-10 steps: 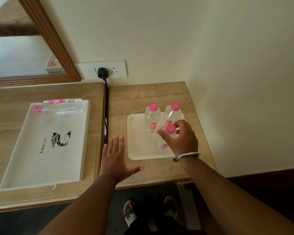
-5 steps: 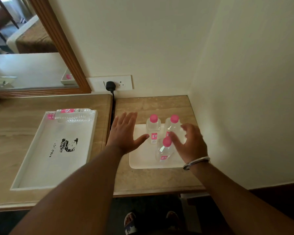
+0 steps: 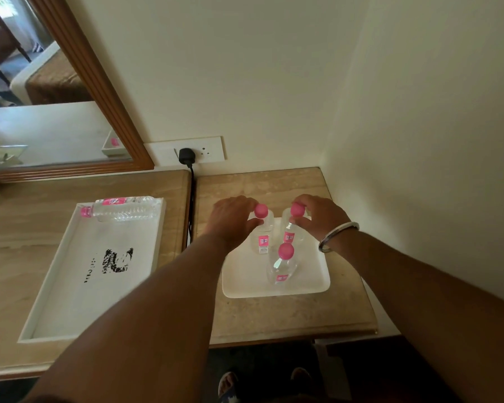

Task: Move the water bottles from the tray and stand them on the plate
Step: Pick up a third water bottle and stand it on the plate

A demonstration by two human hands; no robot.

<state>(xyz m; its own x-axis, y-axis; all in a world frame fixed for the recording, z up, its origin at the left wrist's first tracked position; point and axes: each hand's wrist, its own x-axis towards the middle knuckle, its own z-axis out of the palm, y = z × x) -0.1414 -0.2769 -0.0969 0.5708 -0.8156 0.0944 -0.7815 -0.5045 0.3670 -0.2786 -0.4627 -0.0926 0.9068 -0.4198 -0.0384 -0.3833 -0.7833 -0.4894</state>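
Since the earlier frame both hands have been brought to the two far bottles; the left hand [image 3: 230,221] is closed round the neck of the left bottle [image 3: 263,231], the right hand [image 3: 317,218] pinches the cap of the right bottle [image 3: 291,228]; a third bottle [image 3: 281,267] stands at 6 o'clock on the plate [image 3: 312,283]; a fourth [image 3: 125,208] lies at 12 o'clock in the tray [image 3: 70,286]. The near bottle could be toppled by a wrist; a cap-only pinch could slip.

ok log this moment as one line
plate: three bottles upright | left hand: on back-left bottle | right hand: on back-right bottle | tray: one bottle lying
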